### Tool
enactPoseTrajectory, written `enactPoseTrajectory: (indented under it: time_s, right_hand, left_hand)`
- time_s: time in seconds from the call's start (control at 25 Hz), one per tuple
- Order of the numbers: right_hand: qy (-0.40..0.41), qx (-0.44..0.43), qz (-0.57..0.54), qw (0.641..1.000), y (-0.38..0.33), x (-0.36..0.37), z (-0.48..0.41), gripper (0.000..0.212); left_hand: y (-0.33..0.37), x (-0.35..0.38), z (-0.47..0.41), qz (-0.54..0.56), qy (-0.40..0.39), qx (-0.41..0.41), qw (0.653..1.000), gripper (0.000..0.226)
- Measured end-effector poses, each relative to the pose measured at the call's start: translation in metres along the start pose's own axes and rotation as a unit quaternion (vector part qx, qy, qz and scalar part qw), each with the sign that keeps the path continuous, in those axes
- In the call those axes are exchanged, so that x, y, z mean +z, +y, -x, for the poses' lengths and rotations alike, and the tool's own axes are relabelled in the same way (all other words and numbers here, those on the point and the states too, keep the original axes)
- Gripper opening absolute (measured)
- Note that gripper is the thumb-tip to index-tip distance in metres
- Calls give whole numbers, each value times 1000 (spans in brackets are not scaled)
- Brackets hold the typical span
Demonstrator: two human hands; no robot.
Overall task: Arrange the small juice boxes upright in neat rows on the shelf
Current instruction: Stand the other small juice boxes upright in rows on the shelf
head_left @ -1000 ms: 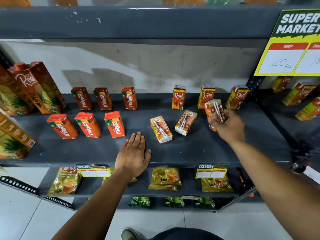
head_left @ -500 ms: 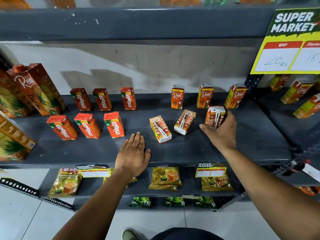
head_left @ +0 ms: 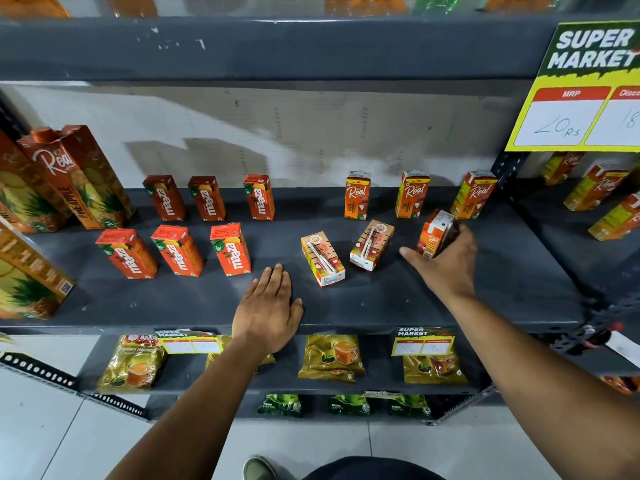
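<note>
On the dark grey shelf [head_left: 381, 303], my right hand [head_left: 446, 265] grips a small Real juice box [head_left: 433, 233] and holds it nearly upright on the shelf's right side. Two more small Real boxes lie on their backs with straws up, one [head_left: 322, 258] left of the other [head_left: 371, 244]. Three Real boxes stand upright at the back: [head_left: 357, 195], [head_left: 412, 195], [head_left: 473, 194]. Several red Maaza boxes stand in two rows on the left, for example the front one [head_left: 230, 249]. My left hand [head_left: 266, 311] rests flat on the shelf's front edge.
Large Real pineapple cartons [head_left: 74, 174] stand at the far left. A yellow price sign [head_left: 581, 91] hangs at the upper right. More juice boxes [head_left: 599, 192] fill the neighbouring shelf. Tea pouches [head_left: 330, 356] lie on the lower shelf behind price tags [head_left: 423, 341].
My right hand has lowered the held Real box from the air onto the shelf and turned it so its front faces left. The left hand has stayed put.
</note>
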State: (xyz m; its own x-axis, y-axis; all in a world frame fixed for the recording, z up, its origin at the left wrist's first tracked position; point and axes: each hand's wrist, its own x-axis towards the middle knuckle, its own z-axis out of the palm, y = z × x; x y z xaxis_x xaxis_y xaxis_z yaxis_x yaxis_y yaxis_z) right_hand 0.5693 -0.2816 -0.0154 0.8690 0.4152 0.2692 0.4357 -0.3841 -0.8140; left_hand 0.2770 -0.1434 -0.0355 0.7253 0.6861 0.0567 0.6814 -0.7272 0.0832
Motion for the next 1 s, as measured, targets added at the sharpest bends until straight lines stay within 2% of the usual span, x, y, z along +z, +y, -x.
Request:
enactPoseTrajectory:
  time_s: [0.12,0.2,0.28,0.36,0.44,0.48,0.56,0.6,0.64,0.76,0.84,1.0]
  right_hand:
    - [3,24,-42,999,-2,2,-6,75]
    - [-32,36,-52,997,5,-1,-7,64]
    - [-83,31,-17,996,15,-3,-10,58]
    - [-139,43,-10,989,17,-7,-19,56]
    - [-182,56,-18,981,10,-14,-22,66]
    - [-163,51,-10,985,6,-19,-17,75]
    - [-36,20,14,999,0,-22,7,87]
    - [17,-13,13,1000,-5,-20,26,81]
    - [20,-45,4,999,-13,-14,42,70]
    - [-125,-48,-31,991,-49,15,53,42]
    - [-141,-12,5,990,-69,39,33,51]
    - [-174,109,166,964,-92,66,2,94]
  left_hand:
    - [0,0,0,2,2,1,1000,64]
    - [-1,1,0,3,4,0,1000,64]
    - [-1,1,0,4,6,-1,1000,64]
    - [-1,2,0,-1,7,1,1000,65]
    - [-1,2,-1,-4,5,1,1000,65]
    - [-1,2,-1,-5,5,1,1000,65]
    - [-1,3,-2,-4,5,1,1000,65]
    - [-1,3,-1,-5,7,-1,1000,65]
    - [-1,3,-2,-6,10,-2,1000,65]
    - [-1,2,-2,-3,6,3,1000,65]
    - [-1,1,0,0,6,1,1000,65]
    - [-1,0,1,4,7,3,1000,66]
